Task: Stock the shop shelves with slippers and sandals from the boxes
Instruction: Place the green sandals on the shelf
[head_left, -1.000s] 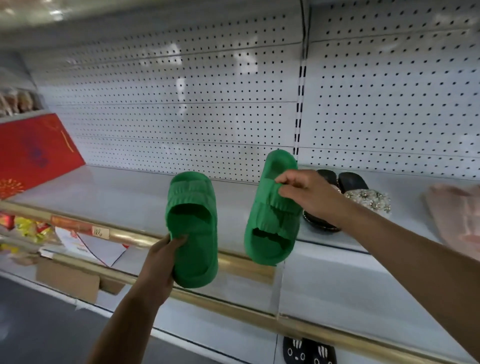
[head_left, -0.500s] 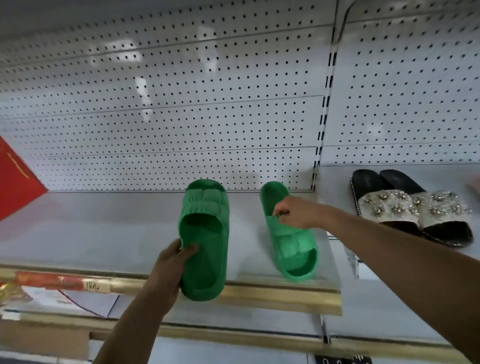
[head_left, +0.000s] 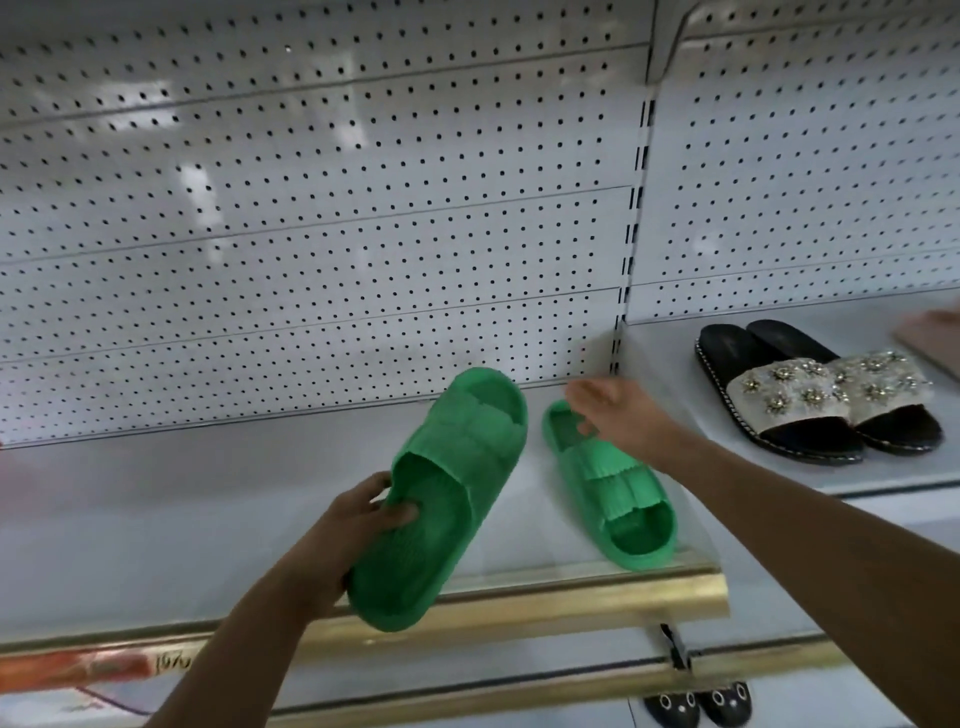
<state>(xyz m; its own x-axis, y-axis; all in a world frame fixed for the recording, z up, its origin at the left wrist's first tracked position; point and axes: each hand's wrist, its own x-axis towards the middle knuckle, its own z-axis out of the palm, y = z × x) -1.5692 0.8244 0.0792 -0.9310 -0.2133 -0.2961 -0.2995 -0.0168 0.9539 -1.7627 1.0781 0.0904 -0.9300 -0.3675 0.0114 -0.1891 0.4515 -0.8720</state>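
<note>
One green slipper (head_left: 618, 499) lies flat on the white shelf (head_left: 182, 509), toe toward the front rail. My right hand (head_left: 618, 415) hovers over its heel end with relaxed fingers, one fingertip touching the heel rim. The other green slipper (head_left: 457, 467) is tilted in the air just left of it, above the shelf's front. My left hand (head_left: 353, 535) grips that one at the heel, thumb on the footbed.
A pair of black sandals with beaded straps (head_left: 810, 395) sits on the neighbouring shelf to the right, a pink item (head_left: 930, 338) behind it. A gold rail (head_left: 571, 597) edges the shelf front. White pegboard (head_left: 311, 234) forms the back wall. Dark slippers (head_left: 696, 706) show on the shelf below.
The right slipper has been set down on the shelf and my right hand has loosened its hold on the heel. My left hand has carried its slipper up toward the shelf, tilted right.
</note>
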